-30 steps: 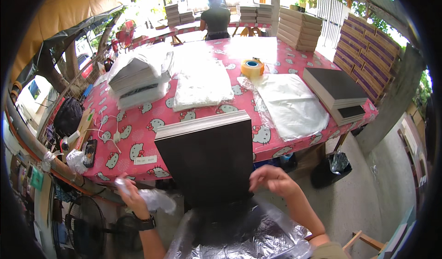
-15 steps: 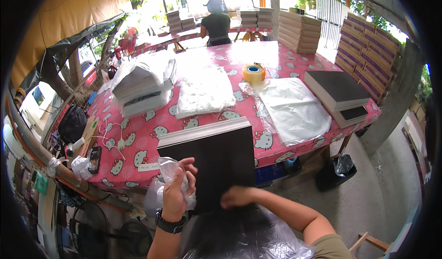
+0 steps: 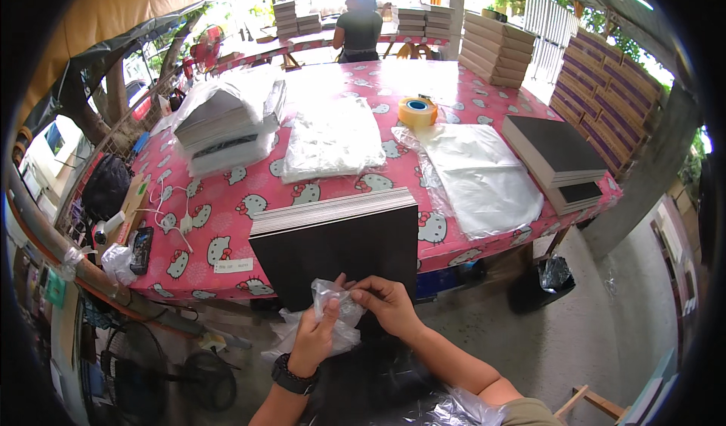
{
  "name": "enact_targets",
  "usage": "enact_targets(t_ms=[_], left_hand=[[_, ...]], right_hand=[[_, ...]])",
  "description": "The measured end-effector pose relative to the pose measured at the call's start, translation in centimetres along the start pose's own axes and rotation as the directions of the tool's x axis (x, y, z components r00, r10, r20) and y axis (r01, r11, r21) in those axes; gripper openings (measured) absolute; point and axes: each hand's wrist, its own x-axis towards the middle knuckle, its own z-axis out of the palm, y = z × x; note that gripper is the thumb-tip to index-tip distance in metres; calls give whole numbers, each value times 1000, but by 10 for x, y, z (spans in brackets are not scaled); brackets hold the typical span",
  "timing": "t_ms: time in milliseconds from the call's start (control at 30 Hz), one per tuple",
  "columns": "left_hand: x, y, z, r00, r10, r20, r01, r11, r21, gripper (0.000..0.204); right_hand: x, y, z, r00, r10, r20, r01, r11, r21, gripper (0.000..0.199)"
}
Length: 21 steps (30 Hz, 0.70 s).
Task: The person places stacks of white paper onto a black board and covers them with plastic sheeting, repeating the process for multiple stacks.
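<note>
A thin see-through plastic bag (image 3: pixel 349 326) is bunched between my two hands. My left hand (image 3: pixel 314 337) grips it between thumb and fingers. At its upper edge, my right hand (image 3: pixel 386 305) pinches the plastic, its fingers closed. Just behind them a thick stack of black-covered books or boards (image 3: pixel 333 248) stands on edge against the table front, pale page edges facing up. Its lower part is hidden by my hands and the plastic. More shiny plastic over something black lies nearest me, below my forearms.
The pink patterned table (image 3: pixel 253 205) bears plastic-wrapped stacks (image 3: pixel 219 127), two piles of plastic bags (image 3: pixel 333 142) (image 3: pixel 484 176), a tape roll (image 3: pixel 417 112) and black books (image 3: pixel 556 146). Cartons (image 3: pixel 605 97) rise at right. A bin (image 3: pixel 541 290) stands below. A person (image 3: pixel 359 25) is beyond.
My right hand has come up from the black cover's lower part and now pinches the plastic. My left hand has moved right and down with the bag.
</note>
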Motion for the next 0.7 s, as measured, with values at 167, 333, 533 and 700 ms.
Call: enact_targets(t_ms=[167,333,533,700], left_hand=[[-2,-1,-6,988,3,-155,13,995,104,25],[-3,-6,-10,967,-66,-245,42,994,-103,17],[-8,-10,-10,992,-120,-48,95,928,-360,16],[-2,0,-1,978,-188,-87,131,886,-446,16]], right_hand=[[-1,-1,0,997,-37,-69,24,983,-180,13],[-6,-7,5,990,-116,-78,87,947,-308,15],[-9,-3,2,994,-21,-103,-9,958,-286,16],[-10,-6,-3,998,-58,33,64,970,-235,13]])
